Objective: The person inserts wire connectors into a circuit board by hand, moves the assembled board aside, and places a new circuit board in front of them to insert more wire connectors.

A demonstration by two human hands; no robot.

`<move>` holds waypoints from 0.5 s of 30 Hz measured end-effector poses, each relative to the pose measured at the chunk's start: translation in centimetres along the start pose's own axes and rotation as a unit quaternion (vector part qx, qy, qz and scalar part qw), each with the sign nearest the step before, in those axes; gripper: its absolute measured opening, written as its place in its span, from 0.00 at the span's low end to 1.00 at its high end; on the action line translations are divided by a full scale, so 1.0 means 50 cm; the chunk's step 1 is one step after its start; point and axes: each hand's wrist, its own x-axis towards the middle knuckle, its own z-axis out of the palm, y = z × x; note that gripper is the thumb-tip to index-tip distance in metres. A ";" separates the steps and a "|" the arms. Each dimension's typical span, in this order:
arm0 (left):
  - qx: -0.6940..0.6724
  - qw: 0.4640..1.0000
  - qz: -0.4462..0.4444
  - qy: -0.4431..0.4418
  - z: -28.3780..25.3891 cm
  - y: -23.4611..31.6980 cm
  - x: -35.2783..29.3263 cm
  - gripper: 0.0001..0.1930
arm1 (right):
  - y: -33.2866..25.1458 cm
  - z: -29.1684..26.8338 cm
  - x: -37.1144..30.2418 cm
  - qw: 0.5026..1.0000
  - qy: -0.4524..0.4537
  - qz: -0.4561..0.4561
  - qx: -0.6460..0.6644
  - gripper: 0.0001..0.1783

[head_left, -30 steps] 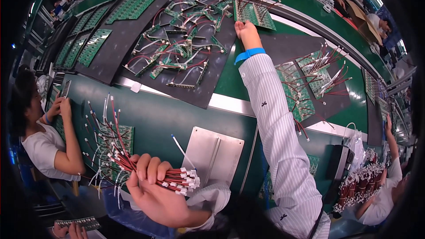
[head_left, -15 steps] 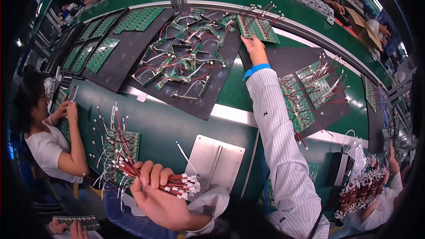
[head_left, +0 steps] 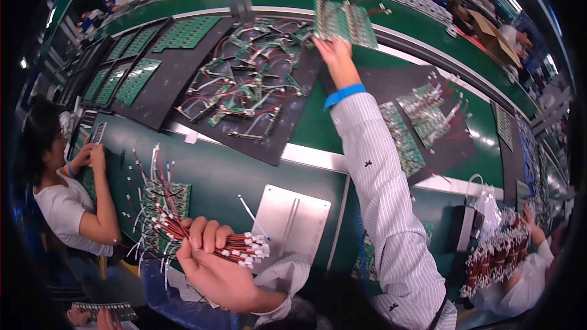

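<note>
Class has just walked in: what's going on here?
The person's left hand grips a bundle of red wires with white connectors over the bench. The right hand, stretched forward, holds a green circuit-board panel by its near edge. Wired boards lie jumbled on a black mat; a metal plate lies on the bench.

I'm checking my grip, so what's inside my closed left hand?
Your left hand holds a bundle of dark red wires, white plastic connectors showing on both sides. The stretch inside your curled fingers is covered, so I can't see it.

plstc conns (head_left: 259, 249), smth metal plt (head_left: 302, 223)
</note>
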 end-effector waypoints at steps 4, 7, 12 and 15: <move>0.009 0.999 -0.012 -0.029 -0.006 0.007 0.003 0.06 | -0.070 0.161 -0.168 0.984 -0.162 0.036 0.063 0.20; -0.018 0.996 -0.063 -0.062 -0.009 -0.005 0.002 0.05 | -0.224 0.153 -0.235 0.979 -0.192 0.063 -0.006 0.17; -0.024 0.991 -0.106 -0.082 -0.017 0.002 0.006 0.05 | -0.480 0.096 -0.483 0.977 -0.166 0.049 -0.125 0.16; -0.022 0.988 -0.106 -0.113 -0.010 0.011 0.003 0.04 | -0.613 0.010 -0.582 0.976 -0.123 0.000 -0.180 0.23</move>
